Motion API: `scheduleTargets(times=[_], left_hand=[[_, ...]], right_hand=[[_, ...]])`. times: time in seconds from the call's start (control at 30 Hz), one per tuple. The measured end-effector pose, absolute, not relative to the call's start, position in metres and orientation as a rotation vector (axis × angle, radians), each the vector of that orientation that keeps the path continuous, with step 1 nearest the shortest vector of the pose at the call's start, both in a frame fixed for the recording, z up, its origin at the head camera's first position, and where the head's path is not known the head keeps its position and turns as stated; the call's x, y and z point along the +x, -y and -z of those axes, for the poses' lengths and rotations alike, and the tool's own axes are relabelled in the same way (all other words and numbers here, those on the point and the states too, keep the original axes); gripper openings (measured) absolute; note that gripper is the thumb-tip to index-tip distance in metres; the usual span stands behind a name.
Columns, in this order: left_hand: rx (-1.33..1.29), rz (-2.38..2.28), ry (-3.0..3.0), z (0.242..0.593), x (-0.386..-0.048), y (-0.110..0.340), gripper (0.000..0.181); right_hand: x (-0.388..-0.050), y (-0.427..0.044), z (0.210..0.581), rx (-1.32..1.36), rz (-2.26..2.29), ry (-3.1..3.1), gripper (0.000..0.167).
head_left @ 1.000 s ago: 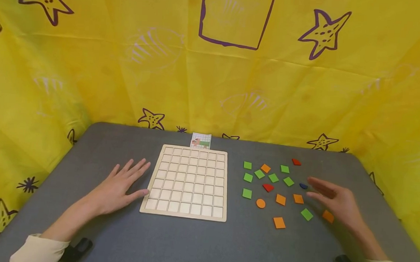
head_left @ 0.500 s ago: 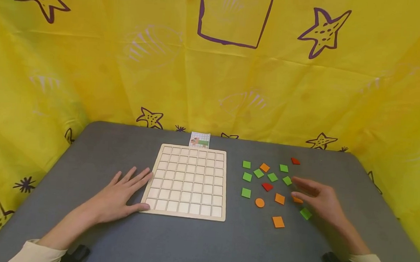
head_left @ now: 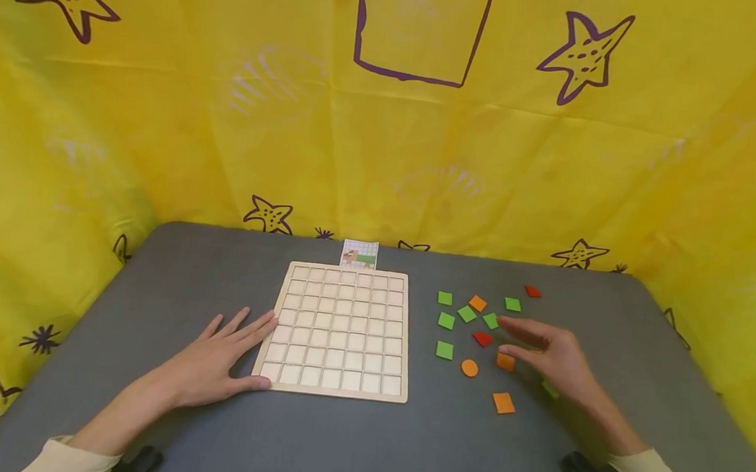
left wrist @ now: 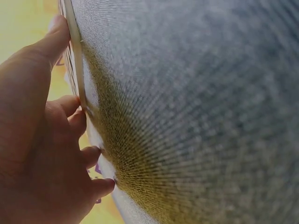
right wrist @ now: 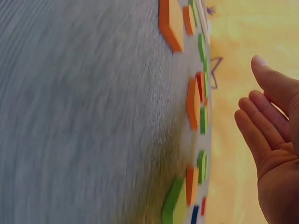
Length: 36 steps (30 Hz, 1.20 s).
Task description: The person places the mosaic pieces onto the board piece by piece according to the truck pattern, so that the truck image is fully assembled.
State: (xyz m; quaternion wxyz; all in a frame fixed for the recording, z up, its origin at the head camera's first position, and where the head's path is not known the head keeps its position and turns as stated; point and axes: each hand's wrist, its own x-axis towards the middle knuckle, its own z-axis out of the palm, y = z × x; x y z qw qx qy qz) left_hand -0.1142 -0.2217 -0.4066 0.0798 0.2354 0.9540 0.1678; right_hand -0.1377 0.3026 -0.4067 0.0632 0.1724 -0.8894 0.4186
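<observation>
A pale wooden grid board [head_left: 341,323] lies flat on the grey table. My left hand [head_left: 210,366] is at its left side, fingers spread, with the thumb on the near left corner and fingertips touching the left edge. In the left wrist view the thumb [left wrist: 56,37] rests against the board's rim. My right hand [head_left: 555,359] hovers palm-in above the loose tiles, holding nothing. Near its fingertips are a green square tile [head_left: 490,320], a red tile [head_left: 483,339] and an orange square [head_left: 505,361]. The right wrist view shows a gap between hand and tiles [right wrist: 192,102].
A small picture card [head_left: 359,254] pokes out behind the board's far edge. Several green, orange and red tiles lie scattered right of the board, including an orange disc [head_left: 469,369]. A yellow patterned cloth [head_left: 384,142] hangs around the table.
My right hand has moved left across the tiles, covering some of them. My left hand has slid slightly toward me, its thumb and fingers coming onto the board's edge.
</observation>
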Motion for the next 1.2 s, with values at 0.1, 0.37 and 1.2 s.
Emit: scheduleTargets(times=[0.1, 0.37, 1.2], left_hand=[[0.694, -0.494, -2.848, 0.408, -0.114, 0.221, 0.096], [0.727, -0.502, -2.808, 0.404, -0.117, 0.218, 0.1], [0.665, -0.536, -2.802, 0.4, -0.116, 0.219, 0.104]], right_hand=[[-0.139, -0.294, 0.406, 0.557, -1.277, 2.676, 0.046], [-0.132, -0.276, 0.408, 0.614, -1.389, 2.659, 0.044], [-0.136, -0.242, 0.416, 0.643, -1.232, 2.774, 0.042]])
